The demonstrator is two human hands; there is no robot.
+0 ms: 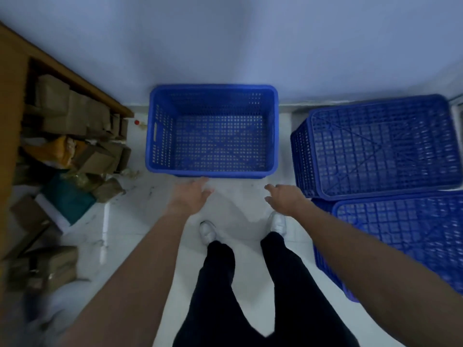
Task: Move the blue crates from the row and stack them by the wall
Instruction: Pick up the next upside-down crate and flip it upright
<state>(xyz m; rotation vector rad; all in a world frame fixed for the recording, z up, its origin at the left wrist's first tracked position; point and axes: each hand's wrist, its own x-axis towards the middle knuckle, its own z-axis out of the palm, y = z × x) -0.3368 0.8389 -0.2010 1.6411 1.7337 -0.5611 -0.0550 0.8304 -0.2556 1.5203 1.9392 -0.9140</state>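
Against the wall (pixel 225 46) sits one upright blue crate (pixel 213 131); left grip (pixel 190 194) and right grip (pixel 283 196) hang open, empty, near its rim. Two upturned crates (pixel 380 146) beside it likely await stacking.

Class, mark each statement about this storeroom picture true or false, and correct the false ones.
1. The crate by the wall stands open side up with nothing in it. True.
2. Both hands grip that crate's rim. False: the left hand and the right hand are open, hold nothing, and are at the crate's near side.
3. The farther crate on the right and the nearer crate on the right are turned over, ribbed bases up. True.
4. The cardboard boxes lie to the right of the upright crate. False: the cardboard boxes are on its left.
5. The person wears black shoes. False: the shoes are white.
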